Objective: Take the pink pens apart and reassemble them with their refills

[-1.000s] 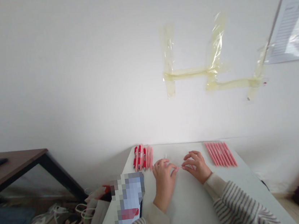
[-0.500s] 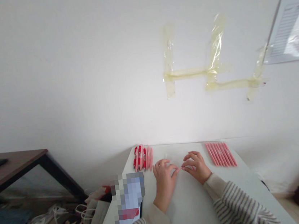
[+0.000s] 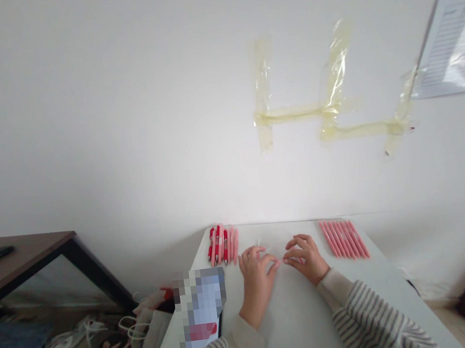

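Hands meet over the middle of the white bench [image 3: 302,323], both wearing striped sleeves with plain cuffs. The left hand [image 3: 256,281] lies knuckles up with its fingers curled inward, and the right hand [image 3: 306,258] arches opposite it, fingers bent. Their fingertips close from either side on a small pink piece [image 3: 280,261], which sits just above the bench top between the two hands. It is too small to tell exactly what part it is. A tiny pale bit [image 3: 258,244] lies on the bench just beyond the left hand. A tight cluster of red and pink pens [image 3: 222,244] lies to the left of that hand, near the far edge of the bench, with the pens side by side. A neat row of pink pens [image 3: 343,239] lies to the right of the right hand, all parallel and touching. A phone [image 3: 201,313] with a blurred screen rests at the left edge of the bench, beside the left forearm. Strips of yellowed clear tape [image 3: 305,113] cling to the white wall behind, and a lined sheet of paper [image 3: 454,45] hangs further right. A dark wooden table [image 3: 26,256] stands to the left, with bags and clutter [image 3: 109,347] on the floor beneath it.
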`<state>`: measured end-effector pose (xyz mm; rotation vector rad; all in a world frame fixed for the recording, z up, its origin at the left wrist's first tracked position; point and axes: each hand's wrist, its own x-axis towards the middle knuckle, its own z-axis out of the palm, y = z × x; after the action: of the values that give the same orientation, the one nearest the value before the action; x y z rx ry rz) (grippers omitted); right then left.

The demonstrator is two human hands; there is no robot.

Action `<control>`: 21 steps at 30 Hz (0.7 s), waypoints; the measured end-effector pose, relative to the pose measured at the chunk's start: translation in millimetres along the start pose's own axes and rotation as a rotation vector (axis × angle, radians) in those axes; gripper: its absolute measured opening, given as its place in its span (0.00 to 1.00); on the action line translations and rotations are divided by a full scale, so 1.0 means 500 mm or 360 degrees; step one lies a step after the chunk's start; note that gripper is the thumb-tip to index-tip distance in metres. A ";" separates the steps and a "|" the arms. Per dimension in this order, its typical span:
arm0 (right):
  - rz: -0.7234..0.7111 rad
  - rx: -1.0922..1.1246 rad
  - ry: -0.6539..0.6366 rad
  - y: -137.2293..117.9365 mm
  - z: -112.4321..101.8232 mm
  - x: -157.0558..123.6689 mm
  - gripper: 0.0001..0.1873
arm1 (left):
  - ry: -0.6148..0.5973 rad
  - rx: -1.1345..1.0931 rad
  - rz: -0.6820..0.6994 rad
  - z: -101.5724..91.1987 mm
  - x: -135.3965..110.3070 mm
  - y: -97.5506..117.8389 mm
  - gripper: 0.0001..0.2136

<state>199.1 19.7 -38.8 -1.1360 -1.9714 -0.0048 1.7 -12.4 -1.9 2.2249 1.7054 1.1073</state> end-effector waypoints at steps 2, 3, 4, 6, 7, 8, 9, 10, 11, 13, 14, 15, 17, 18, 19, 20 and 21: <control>0.0014 0.0003 0.0017 -0.003 0.000 0.000 0.03 | 0.0004 0.0001 0.0002 0.001 -0.001 -0.001 0.03; 0.0021 0.0001 0.0026 -0.005 0.000 -0.001 0.03 | 0.0006 0.0001 0.0008 0.002 -0.001 -0.001 0.03; 0.0028 -0.0002 0.0033 -0.006 0.000 -0.001 0.03 | 0.0008 0.0000 0.0014 0.003 -0.001 -0.001 0.03; 0.0033 -0.0008 0.0036 -0.007 0.000 -0.001 0.03 | 0.0003 0.0000 0.0018 0.005 -0.001 -0.001 0.04; 0.0028 -0.0009 0.0030 -0.007 0.000 -0.001 0.03 | -0.0001 0.0002 0.0014 0.005 -0.001 0.000 0.04; 0.0022 -0.0010 0.0026 -0.006 0.000 -0.001 0.03 | -0.0005 0.0003 0.0006 0.006 -0.001 0.000 0.04; 0.0012 -0.0010 0.0017 -0.005 0.000 -0.001 0.03 | -0.0009 0.0005 -0.0001 0.006 -0.001 0.001 0.04; 0.0004 -0.0009 0.0009 -0.004 0.000 0.000 0.04 | -0.0012 0.0006 -0.0006 0.006 0.000 0.002 0.04; 0.0000 -0.0009 0.0005 -0.004 0.000 0.000 0.04 | -0.0011 0.0007 -0.0006 0.006 0.000 0.002 0.04; 0.0016 -0.0009 0.0016 -0.003 -0.001 0.001 0.04 | 0.0002 0.0009 0.0004 0.006 0.000 0.002 0.03; 0.0025 -0.0009 0.0021 -0.004 -0.001 0.001 0.05 | 0.0011 0.0009 0.0012 0.006 0.000 0.002 0.03; 0.0033 -0.0007 0.0023 -0.004 -0.001 0.001 0.05 | 0.0019 0.0009 0.0017 0.006 -0.001 0.002 0.03; 0.0040 0.0000 0.0018 -0.006 -0.002 0.000 0.05 | 0.0019 0.0007 0.0016 0.005 -0.001 0.001 0.03; 0.0042 0.0006 0.0016 -0.006 -0.002 0.000 0.04 | 0.0011 0.0005 0.0010 0.005 0.000 0.001 0.03; 0.0045 0.0012 0.0015 -0.007 -0.002 -0.001 0.04 | 0.0001 0.0004 0.0002 0.005 0.000 0.000 0.03; 0.0048 0.0018 0.0015 -0.007 -0.002 -0.001 0.04 | -0.0007 0.0002 -0.0004 0.005 0.000 -0.001 0.03; 0.0049 0.0023 0.0014 -0.006 -0.002 -0.001 0.04 | -0.0012 -0.0001 -0.0005 0.005 0.001 -0.001 0.03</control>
<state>197.7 17.0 -37.4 -1.1551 -1.9430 0.0204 2.7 -11.1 -3.7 2.2227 1.7048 1.0974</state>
